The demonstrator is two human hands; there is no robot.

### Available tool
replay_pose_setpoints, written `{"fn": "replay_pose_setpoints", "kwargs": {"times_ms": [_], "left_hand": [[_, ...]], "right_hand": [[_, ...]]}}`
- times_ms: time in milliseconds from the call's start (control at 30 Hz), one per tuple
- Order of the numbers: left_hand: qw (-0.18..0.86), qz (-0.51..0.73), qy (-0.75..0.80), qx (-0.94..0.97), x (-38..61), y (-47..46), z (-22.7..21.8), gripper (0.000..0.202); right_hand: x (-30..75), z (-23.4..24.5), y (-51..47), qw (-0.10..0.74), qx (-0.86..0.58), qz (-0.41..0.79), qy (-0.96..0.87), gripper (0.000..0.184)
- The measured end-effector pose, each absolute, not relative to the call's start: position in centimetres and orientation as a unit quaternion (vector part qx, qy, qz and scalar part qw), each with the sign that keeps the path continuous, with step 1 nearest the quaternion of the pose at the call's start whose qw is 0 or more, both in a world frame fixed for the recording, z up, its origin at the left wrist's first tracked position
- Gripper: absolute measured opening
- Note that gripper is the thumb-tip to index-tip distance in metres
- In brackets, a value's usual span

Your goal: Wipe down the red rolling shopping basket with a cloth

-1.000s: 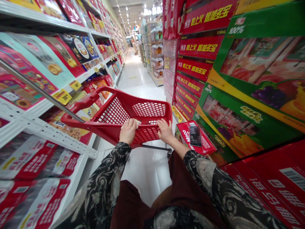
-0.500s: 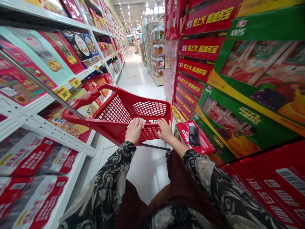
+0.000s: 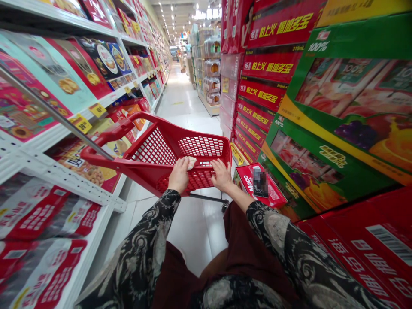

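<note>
Both my hands rest on the near rim of a red plastic shopping cart with a mesh basket. My left hand presses a small crumpled pale tissue against the rim. My right hand lies on the rim a short way to the right, holding nothing else. A long metal bar runs from the cart up to the left. The basket holds nothing that I can see. Black patterned sleeves cover both my forearms.
White shelves with boxed goods and yellow price tags line the left. Stacked red and green juice cartons tower on the right, with a red Meco box low beside the cart. A white tiled aisle runs ahead.
My left hand sits farther right along the rim than a second ago, with the tissue. The shelves and cartons have shifted slightly in view.
</note>
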State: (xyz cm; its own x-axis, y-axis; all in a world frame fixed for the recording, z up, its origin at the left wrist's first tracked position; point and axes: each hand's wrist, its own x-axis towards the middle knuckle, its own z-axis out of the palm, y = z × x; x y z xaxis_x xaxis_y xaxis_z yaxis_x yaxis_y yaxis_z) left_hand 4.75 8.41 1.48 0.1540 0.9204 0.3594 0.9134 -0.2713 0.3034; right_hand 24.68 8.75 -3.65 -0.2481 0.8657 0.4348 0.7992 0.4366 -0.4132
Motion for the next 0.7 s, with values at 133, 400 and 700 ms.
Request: {"fn": "replay_pose_setpoints", "kwargs": {"times_ms": [133,400,700], "left_hand": [[0.182,0.403,0.585,0.68,7.6,9.0,1.9,0.06],[0.511,0.509,0.473,0.506,10.0,8.3,2.6,0.062],[0.264,0.37,0.563,0.69,7.3,8.3,3.4,0.063]], "right_hand": [[23.1,-2.1,7.6,0.357,-0.486,0.04,-0.797,0.064],[19.7,-1.4,8.0,0.398,-0.422,0.122,-0.805,0.077],[21.8,-1.1,8.2,0.398,-0.472,0.043,-0.785,0.055]]}}
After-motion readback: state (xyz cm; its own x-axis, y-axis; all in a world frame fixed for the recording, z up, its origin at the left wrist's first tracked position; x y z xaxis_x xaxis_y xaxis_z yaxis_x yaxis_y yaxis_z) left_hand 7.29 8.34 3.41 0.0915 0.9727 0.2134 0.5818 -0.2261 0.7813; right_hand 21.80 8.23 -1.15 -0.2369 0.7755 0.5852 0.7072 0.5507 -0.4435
